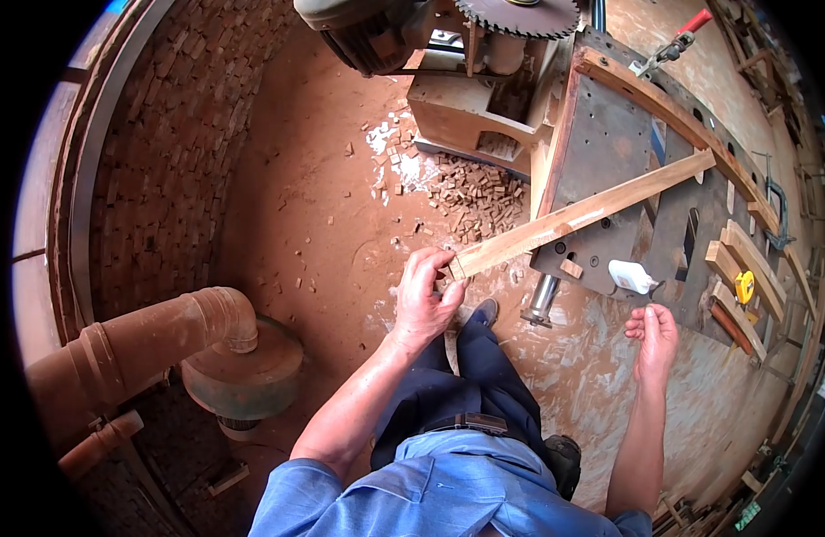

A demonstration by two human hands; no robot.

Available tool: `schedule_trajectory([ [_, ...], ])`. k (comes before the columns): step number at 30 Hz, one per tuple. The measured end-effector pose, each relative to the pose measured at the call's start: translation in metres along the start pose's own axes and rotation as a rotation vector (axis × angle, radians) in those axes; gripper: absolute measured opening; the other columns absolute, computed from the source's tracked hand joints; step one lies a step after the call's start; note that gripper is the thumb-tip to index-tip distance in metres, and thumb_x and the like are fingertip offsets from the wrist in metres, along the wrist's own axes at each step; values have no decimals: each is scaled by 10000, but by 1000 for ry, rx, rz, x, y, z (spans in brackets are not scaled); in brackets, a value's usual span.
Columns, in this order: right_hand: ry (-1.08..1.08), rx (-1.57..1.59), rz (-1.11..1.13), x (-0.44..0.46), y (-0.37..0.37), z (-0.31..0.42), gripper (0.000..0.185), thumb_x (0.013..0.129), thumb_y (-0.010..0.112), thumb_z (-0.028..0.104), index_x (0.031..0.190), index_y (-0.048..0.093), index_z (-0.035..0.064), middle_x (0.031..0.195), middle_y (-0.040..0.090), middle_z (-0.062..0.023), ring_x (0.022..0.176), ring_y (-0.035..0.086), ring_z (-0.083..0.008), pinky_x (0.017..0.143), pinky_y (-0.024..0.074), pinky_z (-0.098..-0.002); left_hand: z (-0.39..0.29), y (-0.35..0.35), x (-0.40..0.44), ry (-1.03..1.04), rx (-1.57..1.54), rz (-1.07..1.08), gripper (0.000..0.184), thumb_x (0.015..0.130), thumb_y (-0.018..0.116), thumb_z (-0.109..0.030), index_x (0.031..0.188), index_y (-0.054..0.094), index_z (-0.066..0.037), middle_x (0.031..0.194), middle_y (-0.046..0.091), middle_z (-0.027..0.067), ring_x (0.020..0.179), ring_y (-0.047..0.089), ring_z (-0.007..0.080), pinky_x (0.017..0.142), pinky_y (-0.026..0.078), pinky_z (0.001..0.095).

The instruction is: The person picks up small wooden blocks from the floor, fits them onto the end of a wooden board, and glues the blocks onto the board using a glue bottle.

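Note:
A long light wooden board [600, 210] slants from lower left to upper right, its far part over the grey metal table [600, 125]. My left hand [426, 295] grips the board's near end, which juts out past the table's left edge. Close to the table's front edge is my right hand [654, 336], its fingers curled together; what they hold, if anything, is too small to make out. Just above it a white bottle [632, 277] lies on the table. A small wood block [571, 268] sits left of the bottle.
A large toothed saw blade [520, 11] and a motor [363, 31] stand at the top. A curved wooden rail [654, 98] crosses the table, with a red-handled clamp [672, 49]. Wood pieces and a yellow tape measure [744, 286] lie right. Offcuts [475, 197] cover the floor.

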State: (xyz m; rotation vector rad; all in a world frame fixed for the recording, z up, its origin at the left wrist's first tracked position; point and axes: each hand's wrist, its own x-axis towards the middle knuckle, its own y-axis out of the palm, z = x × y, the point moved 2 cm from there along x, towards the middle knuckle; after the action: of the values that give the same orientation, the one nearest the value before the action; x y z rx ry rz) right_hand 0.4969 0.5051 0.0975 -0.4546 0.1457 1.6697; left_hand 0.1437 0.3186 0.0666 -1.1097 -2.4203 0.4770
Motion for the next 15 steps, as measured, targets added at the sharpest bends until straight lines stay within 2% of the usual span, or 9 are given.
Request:
schedule_trajectory([
  [15,-59,-65,1,11,-3,0,134,1006,596,98,1106,609,10,941,689,-79,730,627,-104,635,515,-240,0,-2,3,21,18,27,445,752,751,15,1166,592,-22,1093,572,121,801,606,186,712,534,290],
])
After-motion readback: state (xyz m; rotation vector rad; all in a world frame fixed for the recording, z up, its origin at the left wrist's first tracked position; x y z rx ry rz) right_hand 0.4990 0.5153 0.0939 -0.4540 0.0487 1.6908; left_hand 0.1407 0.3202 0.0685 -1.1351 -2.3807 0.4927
